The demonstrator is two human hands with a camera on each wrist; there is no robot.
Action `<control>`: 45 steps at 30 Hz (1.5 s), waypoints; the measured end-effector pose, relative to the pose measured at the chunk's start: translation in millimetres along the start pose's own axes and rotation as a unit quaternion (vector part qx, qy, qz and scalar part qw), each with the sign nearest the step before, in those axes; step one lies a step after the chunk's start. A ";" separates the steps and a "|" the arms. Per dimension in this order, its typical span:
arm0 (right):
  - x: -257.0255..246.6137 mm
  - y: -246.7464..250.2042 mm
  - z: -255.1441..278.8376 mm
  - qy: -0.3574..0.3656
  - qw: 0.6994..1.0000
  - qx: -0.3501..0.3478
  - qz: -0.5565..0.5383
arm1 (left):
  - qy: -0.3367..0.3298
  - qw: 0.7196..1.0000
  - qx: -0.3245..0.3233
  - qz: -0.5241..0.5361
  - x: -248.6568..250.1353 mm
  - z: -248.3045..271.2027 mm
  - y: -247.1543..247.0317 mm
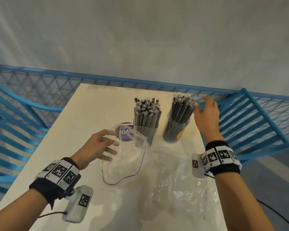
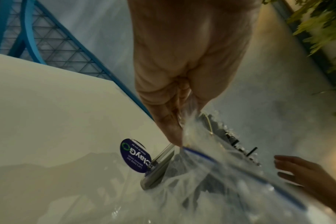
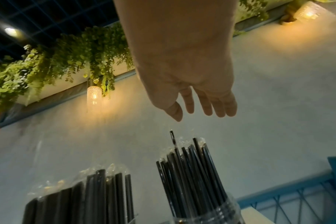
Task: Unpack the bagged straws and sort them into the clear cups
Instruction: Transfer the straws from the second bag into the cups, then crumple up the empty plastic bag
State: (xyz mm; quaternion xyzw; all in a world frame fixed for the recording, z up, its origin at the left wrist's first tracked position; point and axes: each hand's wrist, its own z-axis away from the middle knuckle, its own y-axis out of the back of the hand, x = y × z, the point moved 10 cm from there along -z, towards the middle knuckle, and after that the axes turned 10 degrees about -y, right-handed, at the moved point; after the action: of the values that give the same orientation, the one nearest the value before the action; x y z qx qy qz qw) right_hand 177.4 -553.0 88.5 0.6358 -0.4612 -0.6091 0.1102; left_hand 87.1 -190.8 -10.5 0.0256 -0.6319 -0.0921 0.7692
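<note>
Two clear cups stand at the back of the white table (image 1: 73, 134). The left cup (image 1: 146, 132) holds thick wrapped black straws (image 1: 147, 112). The right cup (image 1: 176, 130) holds thin wrapped black straws (image 1: 182, 109) that lean right. My left hand (image 1: 98, 145) pinches the rim of a clear zip bag (image 1: 125, 162), which looks empty; the left wrist view shows the pinch on the bag (image 2: 201, 151) with my left hand (image 2: 173, 121). My right hand (image 1: 207, 114) hovers open just right of the thin straws' tops, fingers straight, its hand (image 3: 197, 106) above the thin straws (image 3: 192, 174) and apart from them.
A second crumpled clear bag (image 1: 178, 185) lies on the table's near right. A round purple sticker (image 1: 126, 132) sits by the left cup. Blue chairs (image 1: 15, 122) flank the table, and a blue mesh fence (image 1: 107, 80) runs behind it.
</note>
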 end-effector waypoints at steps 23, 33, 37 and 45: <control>1.0 -50.7 28.4 -0.016 0.977 -0.139 0.163 | -0.120 0.973 -0.183 -0.077 36.3 5.7 -39.3; -34.7 -42.0 10.5 0.023 0.981 -0.108 0.158 | -0.124 0.970 -0.185 -0.096 41.4 6.9 -35.8; -33.2 -44.2 5.0 0.046 0.976 -0.114 0.178 | -0.110 0.976 -0.162 -0.100 42.2 3.1 -45.2; -4.5 -13.2 27.9 0.088 0.979 -0.091 0.159 | -0.093 0.989 -0.076 -0.090 45.7 10.2 -75.6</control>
State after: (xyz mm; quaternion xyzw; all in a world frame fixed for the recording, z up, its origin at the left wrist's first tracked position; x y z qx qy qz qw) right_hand 159.7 -530.7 75.7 0.5926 -0.4874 -0.5649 0.3035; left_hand 77.3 -272.2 23.9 0.0153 -0.6867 -0.2102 0.6957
